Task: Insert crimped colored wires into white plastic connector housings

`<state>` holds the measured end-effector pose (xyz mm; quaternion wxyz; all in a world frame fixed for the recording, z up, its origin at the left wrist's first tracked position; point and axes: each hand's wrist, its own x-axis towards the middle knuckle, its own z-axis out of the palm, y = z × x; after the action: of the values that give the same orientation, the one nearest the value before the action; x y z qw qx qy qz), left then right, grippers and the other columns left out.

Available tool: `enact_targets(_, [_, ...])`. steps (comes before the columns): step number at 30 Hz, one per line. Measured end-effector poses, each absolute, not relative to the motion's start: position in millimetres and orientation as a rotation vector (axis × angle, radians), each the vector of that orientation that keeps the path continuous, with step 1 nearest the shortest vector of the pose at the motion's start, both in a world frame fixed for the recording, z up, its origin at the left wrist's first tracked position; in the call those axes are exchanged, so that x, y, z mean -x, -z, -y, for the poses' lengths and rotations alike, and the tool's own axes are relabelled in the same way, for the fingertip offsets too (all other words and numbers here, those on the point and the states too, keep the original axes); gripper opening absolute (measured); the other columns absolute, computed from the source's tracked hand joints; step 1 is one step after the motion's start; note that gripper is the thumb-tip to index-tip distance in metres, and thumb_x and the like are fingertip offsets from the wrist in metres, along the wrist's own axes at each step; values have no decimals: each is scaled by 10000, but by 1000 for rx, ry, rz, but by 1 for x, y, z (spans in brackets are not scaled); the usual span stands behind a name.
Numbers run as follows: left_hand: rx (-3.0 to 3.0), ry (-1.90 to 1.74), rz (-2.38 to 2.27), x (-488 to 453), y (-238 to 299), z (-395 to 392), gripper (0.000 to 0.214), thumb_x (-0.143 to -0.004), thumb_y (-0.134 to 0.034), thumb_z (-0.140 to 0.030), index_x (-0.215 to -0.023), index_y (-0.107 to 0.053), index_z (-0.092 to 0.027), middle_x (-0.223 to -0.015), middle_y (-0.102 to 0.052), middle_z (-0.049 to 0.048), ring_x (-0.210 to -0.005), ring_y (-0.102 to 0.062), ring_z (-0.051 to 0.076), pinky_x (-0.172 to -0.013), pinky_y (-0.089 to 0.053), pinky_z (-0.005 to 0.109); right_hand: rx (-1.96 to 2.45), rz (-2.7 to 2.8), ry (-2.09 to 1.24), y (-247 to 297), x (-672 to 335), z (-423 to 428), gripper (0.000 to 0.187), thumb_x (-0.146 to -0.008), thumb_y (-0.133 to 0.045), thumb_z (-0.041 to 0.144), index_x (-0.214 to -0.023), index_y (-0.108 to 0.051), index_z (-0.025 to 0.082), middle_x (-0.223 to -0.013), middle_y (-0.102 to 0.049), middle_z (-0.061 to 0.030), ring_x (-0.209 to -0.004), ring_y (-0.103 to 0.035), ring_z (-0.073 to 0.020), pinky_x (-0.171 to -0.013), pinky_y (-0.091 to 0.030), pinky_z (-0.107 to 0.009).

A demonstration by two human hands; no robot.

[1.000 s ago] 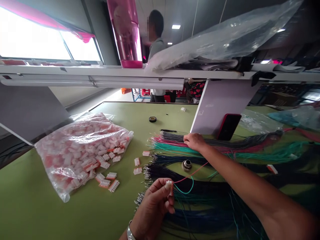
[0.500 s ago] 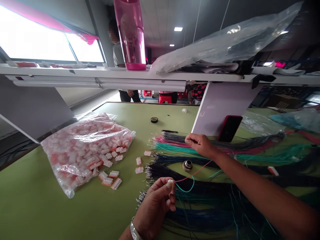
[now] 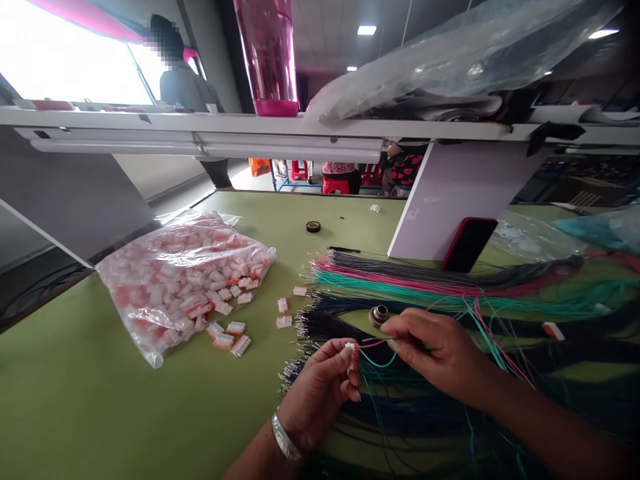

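Note:
My left hand (image 3: 320, 387) pinches a small white-and-orange connector housing (image 3: 355, 358) between thumb and fingers. A pink wire and a green wire (image 3: 379, 364) run out of its right side. Just to the right, my right hand (image 3: 440, 350) is closed in a pinch on a thin wire (image 3: 369, 341), its metal tip pointing at the housing; its colour is hard to make out. Beneath both hands lie dark wire bundles (image 3: 340, 327) with metal terminals at their left ends. Grey, pink and green wire bundles (image 3: 380, 280) stretch across behind them.
A clear bag of connector housings (image 3: 165, 287) lies at left, several loose housings (image 3: 235, 337) beside it. A small metal cup (image 3: 379, 316) stands by my right hand. Behind are black tape (image 3: 313, 227), a phone (image 3: 470, 245) and a shelf (image 3: 200, 121) with a pink bottle (image 3: 270, 60).
My right hand has come from the grey wire bundle down to the housing, now with a wire in its pinch. My left hand keeps its hold. The view has tilted, and a person behind moved left.

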<state>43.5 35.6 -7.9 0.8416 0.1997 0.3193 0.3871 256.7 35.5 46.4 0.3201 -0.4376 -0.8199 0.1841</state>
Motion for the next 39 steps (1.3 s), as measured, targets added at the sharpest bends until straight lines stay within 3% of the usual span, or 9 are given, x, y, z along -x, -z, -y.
enact_targets(7, [-410,-794,-679,-45,8,-33,212,-783,-745,-250,-935,-664,-127,-682,-566,-3,-546,-536,72,-478,-496,177,1248,2081,-623,-34,-243,-24,122,-878,-553,168,-851,-662,215,-736,-641,-10,-675,-581,-146,-617,-434,-264])
enact_targets(14, [-431,-798,-704,-46,7,-32,189,-798,-726,-234,-933,-666,-115,-669,-572,1,-547,-534,74,-486,-511,185,1367,2015,-710,-29,-227,-24,140,-802,-577,160,-669,-611,190,-608,-567,17,-548,-500,-108,-494,-367,-219])
enact_targets(24, [-458,-796,-723,-47,7,-30,193,-799,-723,-253,-928,-660,-124,-697,-568,5,-552,-527,75,-494,-508,193,1473,1950,-856,-23,-222,-26,138,-767,-559,156,-635,-582,186,-533,-490,44,-474,-405,-86,-425,-293,-200])
enact_targets(39, [-510,-815,-782,-48,4,-28,187,-777,-742,-244,-874,-627,-133,-663,-551,-13,-537,-518,75,-466,-500,185,1452,2152,-623,-36,-221,-26,159,-746,-547,106,-608,-560,185,-542,-528,37,-477,-448,-84,-450,-289,-207])
